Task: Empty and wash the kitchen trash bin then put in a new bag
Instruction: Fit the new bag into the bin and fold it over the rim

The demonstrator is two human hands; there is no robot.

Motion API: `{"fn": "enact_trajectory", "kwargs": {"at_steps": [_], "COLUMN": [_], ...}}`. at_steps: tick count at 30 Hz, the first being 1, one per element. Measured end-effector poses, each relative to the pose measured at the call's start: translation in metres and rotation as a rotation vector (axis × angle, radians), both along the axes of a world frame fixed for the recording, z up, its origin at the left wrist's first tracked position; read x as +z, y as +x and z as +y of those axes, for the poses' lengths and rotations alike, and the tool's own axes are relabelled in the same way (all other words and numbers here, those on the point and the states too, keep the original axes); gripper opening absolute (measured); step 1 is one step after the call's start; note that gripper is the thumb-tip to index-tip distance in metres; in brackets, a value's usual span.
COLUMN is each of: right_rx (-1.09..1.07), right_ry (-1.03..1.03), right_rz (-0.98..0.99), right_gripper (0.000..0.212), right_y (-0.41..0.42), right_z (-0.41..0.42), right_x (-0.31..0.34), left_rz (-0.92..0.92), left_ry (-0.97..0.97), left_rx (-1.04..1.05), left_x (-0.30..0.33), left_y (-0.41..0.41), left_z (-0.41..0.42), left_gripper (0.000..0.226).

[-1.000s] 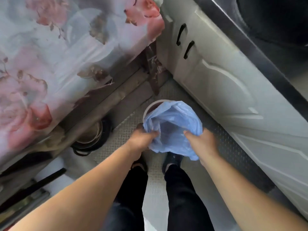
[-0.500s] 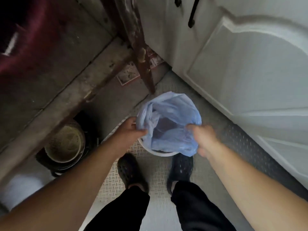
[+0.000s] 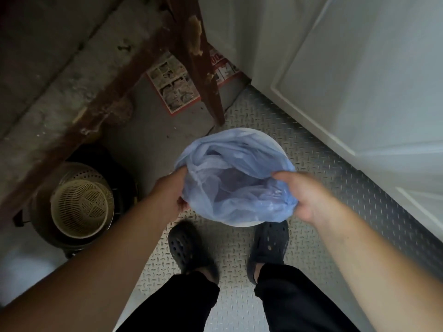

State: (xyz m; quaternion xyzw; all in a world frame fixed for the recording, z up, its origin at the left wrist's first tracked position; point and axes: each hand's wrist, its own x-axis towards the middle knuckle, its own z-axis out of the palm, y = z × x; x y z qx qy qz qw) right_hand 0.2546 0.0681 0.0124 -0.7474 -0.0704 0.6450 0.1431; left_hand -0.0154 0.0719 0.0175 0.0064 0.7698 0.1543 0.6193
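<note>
A round white trash bin [image 3: 275, 146] stands on the floor just ahead of my feet. A thin pale blue plastic bag [image 3: 230, 178] lies open inside it, its mouth draped over most of the rim. My left hand [image 3: 172, 192] grips the bag's left edge at the rim. My right hand [image 3: 302, 195] pinches the bag's right edge and holds it out over the rim. Only slivers of the white rim show at the far right and near side. The bin's inside is hidden by the bag.
White cabinet doors [image 3: 359, 80] run along the right. A rusty table leg [image 3: 203, 75] comes down just beyond the bin. A beige colander [image 3: 81, 207] sits in a dark pot to the left. Printed paper [image 3: 175, 85] lies on the floor. My black clogs [image 3: 189, 250] stand on diamond-plate flooring.
My head has dropped closer to the bin. Both hands have spread the bag wider, and its mouth now covers more of the rim.
</note>
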Motion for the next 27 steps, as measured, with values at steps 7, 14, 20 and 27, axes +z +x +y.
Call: {"fn": "enact_trajectory", "kwargs": {"at_steps": [7,14,20,27], "right_rx": [-0.144,-0.066,-0.041,0.022], "right_ry": [-0.084,-0.081,0.029,0.118], "right_rz": [0.059,-0.021,-0.122,-0.079], "right_gripper": [0.037,0.023,0.026,0.041], "right_y": [0.009,0.015,0.012,0.022], "right_z": [-0.007,-0.017,-0.031,-0.054], "right_x": [0.011,0.002,-0.003,-0.002], "left_rz": [-0.385,-0.152,0.383,-0.036], "left_ry": [0.11,0.174,0.204,0.043], "left_rx": [-0.184,-0.354,-0.486,-0.16], "left_x": [0.008,-0.004,-0.013,-0.012], "left_y": [-0.003,0.006,0.017,0.021], "left_z": [-0.028,-0.041,-0.052,-0.073], "left_gripper": [0.037,0.024,0.025,0.048]}}
